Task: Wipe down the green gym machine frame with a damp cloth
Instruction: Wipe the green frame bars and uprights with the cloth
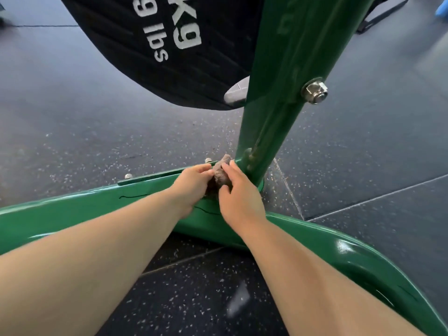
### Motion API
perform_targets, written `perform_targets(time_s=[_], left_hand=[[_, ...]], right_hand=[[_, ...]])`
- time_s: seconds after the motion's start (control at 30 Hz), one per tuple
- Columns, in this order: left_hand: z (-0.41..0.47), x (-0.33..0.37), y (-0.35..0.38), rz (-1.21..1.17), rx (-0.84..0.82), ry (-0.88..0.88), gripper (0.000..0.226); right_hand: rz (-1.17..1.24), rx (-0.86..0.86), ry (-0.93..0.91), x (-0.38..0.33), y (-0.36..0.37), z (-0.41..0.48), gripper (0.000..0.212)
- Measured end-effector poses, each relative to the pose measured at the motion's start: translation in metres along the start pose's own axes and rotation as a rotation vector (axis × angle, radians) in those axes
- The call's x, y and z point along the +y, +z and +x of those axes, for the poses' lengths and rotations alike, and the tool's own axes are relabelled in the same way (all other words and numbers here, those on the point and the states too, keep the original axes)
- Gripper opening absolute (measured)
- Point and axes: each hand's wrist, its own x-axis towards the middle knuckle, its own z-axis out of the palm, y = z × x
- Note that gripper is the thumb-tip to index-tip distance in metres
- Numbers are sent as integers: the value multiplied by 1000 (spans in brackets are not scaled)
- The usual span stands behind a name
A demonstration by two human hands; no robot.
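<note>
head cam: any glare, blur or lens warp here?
Head view: glare patch on the green frame, lower right; wide-angle warp bows its base rail; pale blurred streak over the floor near the bottom; cloth, left hand and right hand reasonably sharp, evenly lit.

Black weight plate [169,57] overhead, white "kg" and "lbs" lettering, speckled dark rubber floor [72,141], blue object [442,8], top-right corner

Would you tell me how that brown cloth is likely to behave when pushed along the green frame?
The cloth looks soft and floppy: it is bunched between the left hand and right hand. On the glossy frame it would likely slide easily, but crumple against the post.
</note>
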Motion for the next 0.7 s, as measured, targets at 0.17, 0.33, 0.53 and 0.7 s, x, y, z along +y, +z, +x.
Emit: perform_targets(time_s=[0.17,0.33,0.53,0.7], left_hand=[[-10,-9,-20,147,0,44,40],[-22,1,-35,-83,96,40,42],[-41,3,-43,188,0,144,56],[-43,6,-47,-11,168,82,14]], right_hand=[[-241,-197,-60,10,20,26,68],[-432,-181,-73,7,20,39,47],[645,-221,299,-3,19,37,30],[657,-392,378,2,-1,23,17]])
